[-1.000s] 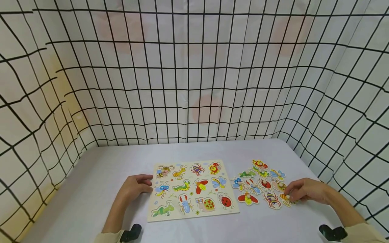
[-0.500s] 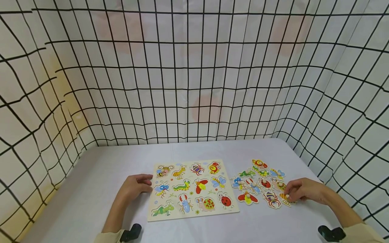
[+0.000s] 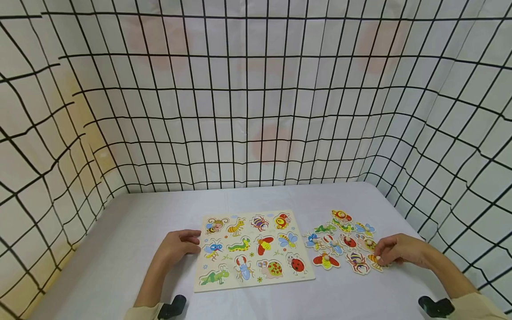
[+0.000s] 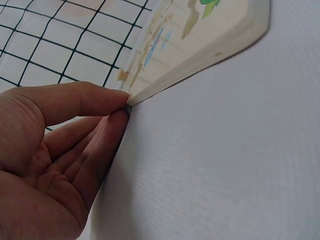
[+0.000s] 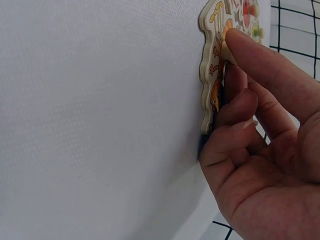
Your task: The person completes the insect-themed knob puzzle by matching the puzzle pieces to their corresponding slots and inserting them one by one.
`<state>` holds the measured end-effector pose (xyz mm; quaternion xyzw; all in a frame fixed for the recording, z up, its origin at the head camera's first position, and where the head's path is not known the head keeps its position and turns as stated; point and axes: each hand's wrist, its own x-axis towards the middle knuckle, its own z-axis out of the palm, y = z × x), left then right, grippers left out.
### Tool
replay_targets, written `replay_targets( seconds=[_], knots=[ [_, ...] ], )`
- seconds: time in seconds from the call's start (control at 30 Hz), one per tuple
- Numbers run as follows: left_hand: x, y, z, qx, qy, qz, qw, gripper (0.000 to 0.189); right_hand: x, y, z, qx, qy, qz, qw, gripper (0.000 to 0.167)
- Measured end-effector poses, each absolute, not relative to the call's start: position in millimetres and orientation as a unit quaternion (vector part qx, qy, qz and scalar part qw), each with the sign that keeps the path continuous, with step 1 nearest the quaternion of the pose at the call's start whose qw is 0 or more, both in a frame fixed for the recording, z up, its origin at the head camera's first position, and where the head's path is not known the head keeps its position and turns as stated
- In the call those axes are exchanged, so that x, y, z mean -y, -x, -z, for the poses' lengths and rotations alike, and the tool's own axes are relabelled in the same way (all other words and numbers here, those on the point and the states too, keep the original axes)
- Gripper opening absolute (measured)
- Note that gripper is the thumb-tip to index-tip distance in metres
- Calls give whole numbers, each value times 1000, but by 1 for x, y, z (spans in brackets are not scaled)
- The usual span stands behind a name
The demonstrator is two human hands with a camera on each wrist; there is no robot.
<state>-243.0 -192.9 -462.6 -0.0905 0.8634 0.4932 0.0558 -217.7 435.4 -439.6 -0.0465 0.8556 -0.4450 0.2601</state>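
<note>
A flat wooden puzzle board [image 3: 232, 286] printed with several insects lies in the middle of the table. My left hand [image 3: 178, 246] is at its left edge; thumb and fingertips touch the side, spaced apart along it. In the left wrist view the thumb [image 4: 85, 102] meets the board's edge low by the tablecloth. On the right, my right hand [image 3: 408, 251] pinches the small knob [image 5: 227, 52] of an orange striped insect puzzle piece [image 3: 376, 263]. That piece stays at the tabletop, partly covered by the fingers in the head view.
Several other knobbed insect pieces lie in a loose cluster right of the board, including a spider piece [image 3: 358, 264], a red-winged piece [image 3: 326, 261] and a ladybird piece [image 3: 349, 242]. A black wire grid [image 3: 248, 118] surrounds the white-covered table [image 3: 140, 222] at back and sides.
</note>
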Motion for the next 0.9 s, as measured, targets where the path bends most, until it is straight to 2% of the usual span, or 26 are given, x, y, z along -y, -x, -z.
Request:
replay_targets(
  seconds=[0.9],
  knots=[
    [192,241,459,-866,91,-489,57,50,-427,234,418,-873,42,415,253,23]
  ],
)
